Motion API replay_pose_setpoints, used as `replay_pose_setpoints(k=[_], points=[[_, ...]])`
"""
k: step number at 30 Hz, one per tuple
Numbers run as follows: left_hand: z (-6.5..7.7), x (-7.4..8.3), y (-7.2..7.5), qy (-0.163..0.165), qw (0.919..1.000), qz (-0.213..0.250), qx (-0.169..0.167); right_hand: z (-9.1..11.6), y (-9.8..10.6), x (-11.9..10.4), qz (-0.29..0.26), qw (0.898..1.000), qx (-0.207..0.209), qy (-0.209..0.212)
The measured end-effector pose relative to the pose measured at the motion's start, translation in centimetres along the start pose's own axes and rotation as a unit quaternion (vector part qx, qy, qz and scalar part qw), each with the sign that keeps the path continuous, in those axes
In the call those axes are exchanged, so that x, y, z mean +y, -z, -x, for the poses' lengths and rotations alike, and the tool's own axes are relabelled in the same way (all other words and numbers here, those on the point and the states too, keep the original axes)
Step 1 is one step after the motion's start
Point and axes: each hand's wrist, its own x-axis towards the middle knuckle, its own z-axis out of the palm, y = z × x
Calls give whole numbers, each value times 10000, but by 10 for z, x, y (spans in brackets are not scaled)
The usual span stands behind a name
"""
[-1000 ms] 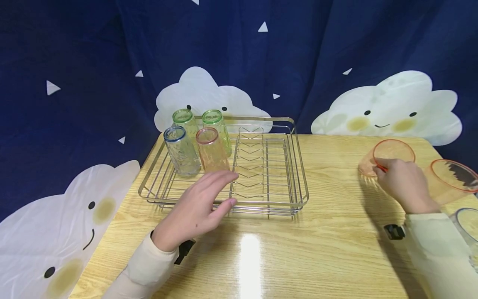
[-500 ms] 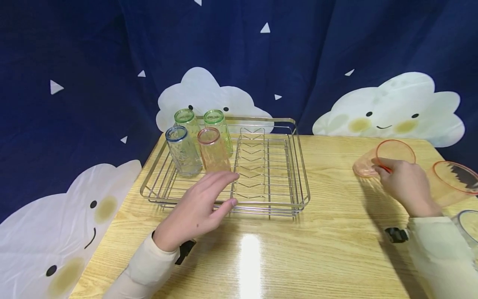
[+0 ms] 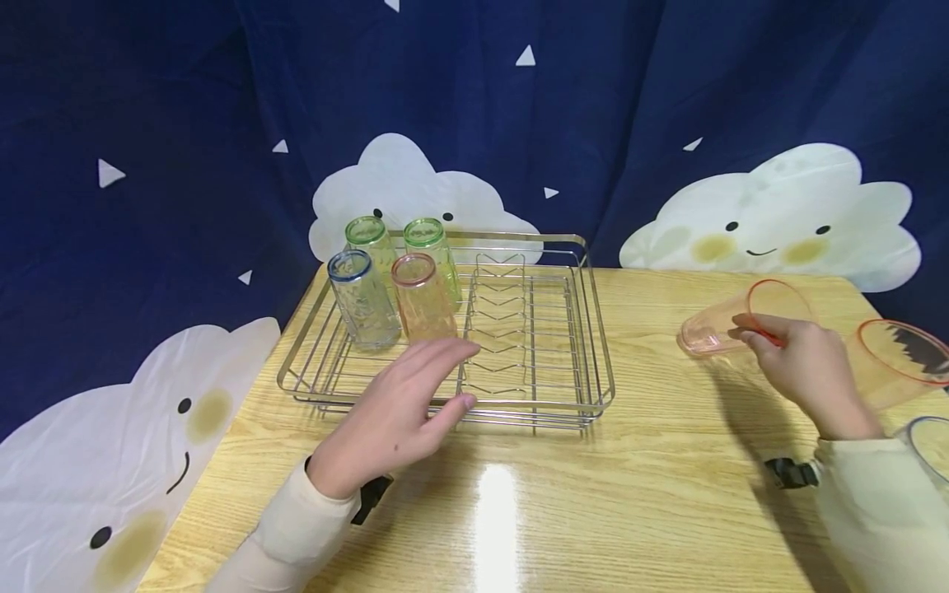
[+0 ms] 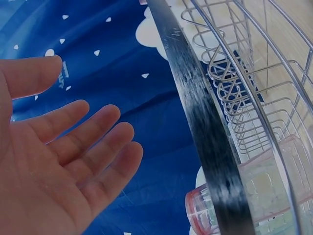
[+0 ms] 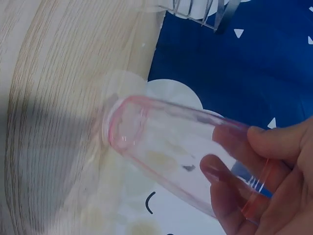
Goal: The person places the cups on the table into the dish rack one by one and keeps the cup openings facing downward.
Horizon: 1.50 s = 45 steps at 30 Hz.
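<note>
Swinging leftward since earlier, head view: one orange tumbler [image 3: 719, 321]; our right hand [image 3: 808, 366] is pinching its rim over the counter [image 3: 652, 486]. Left wrist: our left hand [image 4: 54, 166] is hanging relaxed, empty, beside the rack [image 4: 195, 107]. Right wrist: we should be keeping this grip firm while tilting.

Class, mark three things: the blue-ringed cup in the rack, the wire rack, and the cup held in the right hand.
Blue-ringed cup [image 3: 365, 309]: head view, middle of its side.
Wire rack [image 4: 199, 107]: left wrist view, its flat metal rim.
Held cup [image 5: 171, 149]: right wrist view, its see-through side.
</note>
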Motion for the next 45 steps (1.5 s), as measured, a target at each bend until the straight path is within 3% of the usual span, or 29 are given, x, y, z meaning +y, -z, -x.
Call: replay_pose_setpoints(k=[5,18,23,45], points=[[0,1,0,18,10000,-27,-22,3,3,-5,-207,9996,-93,-161],[3,1,-2,98,9999,40,-66,18,14,-19,-1058,9938,322,-136],[4,0,-3,111,9999,32,-35,27,20,-31,-1136,9920,515,-197],[4,1,0,105,9999,-24,-16,49,35,-65,-1772,9779,1069,284]])
